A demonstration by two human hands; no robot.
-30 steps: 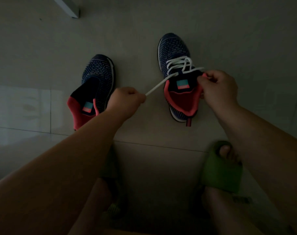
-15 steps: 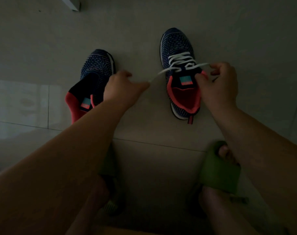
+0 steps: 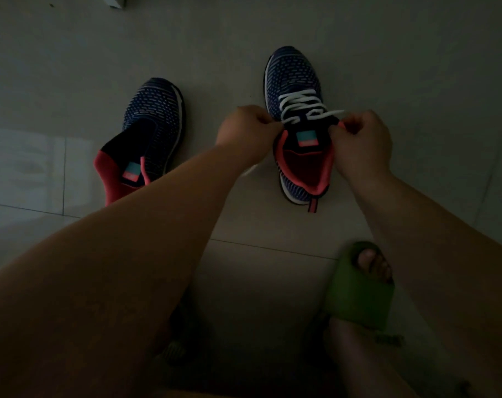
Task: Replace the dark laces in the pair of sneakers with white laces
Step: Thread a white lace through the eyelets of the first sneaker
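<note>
Grey tile floor (image 3: pixel 387 53) below; two dark blue shoes on it, left shoe (image 3: pixel 146 133) without laces, right shoe (image 3: pixel 295 81) with white lace (image 3: pixel 301 106); left hand (image 3: pixel 248 133) and right hand (image 3: pixel 361 142) each pinching a lace end beside the shoe's opening.

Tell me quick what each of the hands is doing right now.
Left hand: fingers curled, pinching the white lace at the right sneaker's collar.
Right hand: fingers curled, pinching the lace's other end.
</note>
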